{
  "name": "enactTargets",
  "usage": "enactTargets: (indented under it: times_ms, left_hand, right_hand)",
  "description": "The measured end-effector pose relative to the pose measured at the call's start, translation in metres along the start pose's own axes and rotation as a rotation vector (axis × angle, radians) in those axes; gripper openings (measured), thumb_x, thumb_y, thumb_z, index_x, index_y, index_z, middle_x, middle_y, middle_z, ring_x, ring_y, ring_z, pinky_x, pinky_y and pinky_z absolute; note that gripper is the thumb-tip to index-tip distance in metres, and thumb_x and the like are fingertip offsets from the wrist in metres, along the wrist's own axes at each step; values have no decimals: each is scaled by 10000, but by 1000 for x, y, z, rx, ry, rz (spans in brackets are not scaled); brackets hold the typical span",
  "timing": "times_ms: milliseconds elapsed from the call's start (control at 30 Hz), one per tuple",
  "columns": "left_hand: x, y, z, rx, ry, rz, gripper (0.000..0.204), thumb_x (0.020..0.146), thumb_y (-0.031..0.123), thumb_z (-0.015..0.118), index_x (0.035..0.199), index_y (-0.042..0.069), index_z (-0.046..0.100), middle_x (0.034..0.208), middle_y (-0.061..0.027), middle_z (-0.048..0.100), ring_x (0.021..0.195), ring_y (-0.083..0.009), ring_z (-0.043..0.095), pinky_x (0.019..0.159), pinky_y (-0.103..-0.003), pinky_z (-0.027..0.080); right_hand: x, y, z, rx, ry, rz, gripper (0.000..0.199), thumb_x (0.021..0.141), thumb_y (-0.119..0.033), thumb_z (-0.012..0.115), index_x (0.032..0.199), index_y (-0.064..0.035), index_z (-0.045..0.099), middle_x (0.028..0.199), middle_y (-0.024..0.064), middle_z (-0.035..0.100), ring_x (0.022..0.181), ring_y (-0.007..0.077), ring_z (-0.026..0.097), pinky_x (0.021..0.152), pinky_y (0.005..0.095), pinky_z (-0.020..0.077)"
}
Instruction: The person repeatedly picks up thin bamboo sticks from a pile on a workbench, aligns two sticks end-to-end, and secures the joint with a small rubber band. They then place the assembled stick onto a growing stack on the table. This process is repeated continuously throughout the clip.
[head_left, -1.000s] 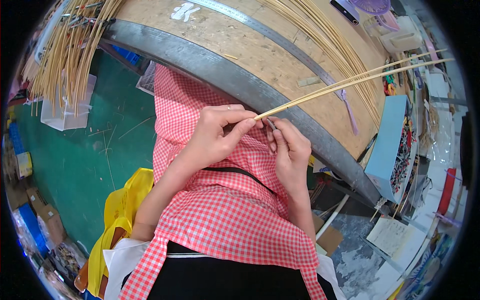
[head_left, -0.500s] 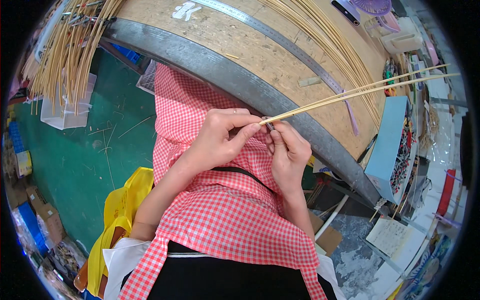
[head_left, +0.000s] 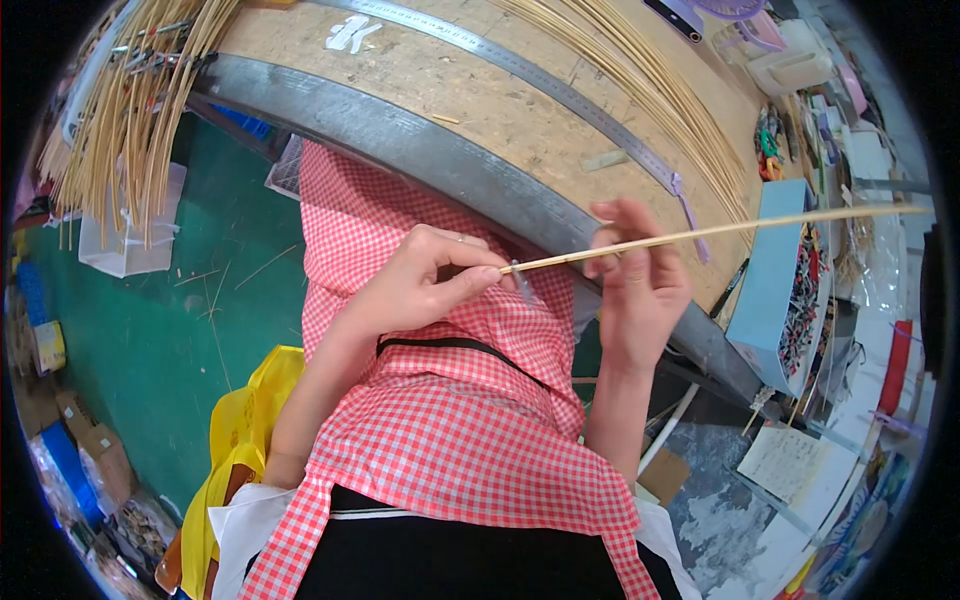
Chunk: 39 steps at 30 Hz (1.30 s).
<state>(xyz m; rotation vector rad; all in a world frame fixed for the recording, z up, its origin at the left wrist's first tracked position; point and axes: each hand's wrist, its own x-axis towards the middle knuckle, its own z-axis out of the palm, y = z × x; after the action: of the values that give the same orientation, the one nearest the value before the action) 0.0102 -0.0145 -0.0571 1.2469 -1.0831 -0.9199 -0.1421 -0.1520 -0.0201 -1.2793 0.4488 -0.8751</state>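
Half a second on, our right hand (head_left: 648, 290) has moved outward from beside the left, and the slender sticks (head_left: 760, 227), which then fanned into two tips, now read as a single line reaching past the edge of the bench. Our left hand (head_left: 415, 282) pinches their near end between thumb and forefinger, above the lap of a red-and-white checked apron (head_left: 470, 420). Just beside those fingertips, a small grey piece (head_left: 523, 284) hangs at the stick end, too blurred for us to make out. Our right hand is apart from the left, its fingers loosely bent and parted, with the sticks passing across them; we cannot tell whether it touches them. Beyond our hands, the worktable (head_left: 390, 90) carries a long metal ruler (head_left: 545, 84) and a spread of similar sticks (head_left: 655, 85), with a purple ribbon (head_left: 692, 220) near the ruler's end. A light-blue box (head_left: 762, 285) stands at our right, while a thick bundle of sticks (head_left: 125, 130) droops at the far left.
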Motion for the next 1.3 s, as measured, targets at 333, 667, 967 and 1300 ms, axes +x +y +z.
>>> enactTargets:
  times_ms: [333,667,967,1300]
  left_hand:
    - [-4,26,-31,283,209,52,249,781,65,642,1013,-20,674,904,-127,688,870,-207,661,743,-295,507]
    - [-3,55,12,566,235,340,222,687,15,717,908,10,697,784,-115,655,696,-234,642,596,-299,505]
    - [-10,43,1,697,258,285,160,677,-3,720,834,3,690,747,-109,642,660,-233,628,558,-306,489]
    - [-5,36,-4,458,88,153,196,731,69,705,919,11,695,765,-113,649,697,-214,633,576,-284,479]
  right_hand:
    - [-13,13,15,130,-46,107,120,853,46,567,931,73,655,872,183,672,695,189,647,630,275,544]
    - [-51,53,60,-36,-138,79,134,841,37,592,964,27,643,902,63,664,811,131,616,698,262,500]
    - [-13,-17,4,-48,-32,88,197,791,69,629,987,92,629,793,101,609,620,120,574,530,223,471]
    - [-14,-10,-6,72,11,-10,95,823,9,644,863,95,640,675,133,614,511,120,540,441,226,449]
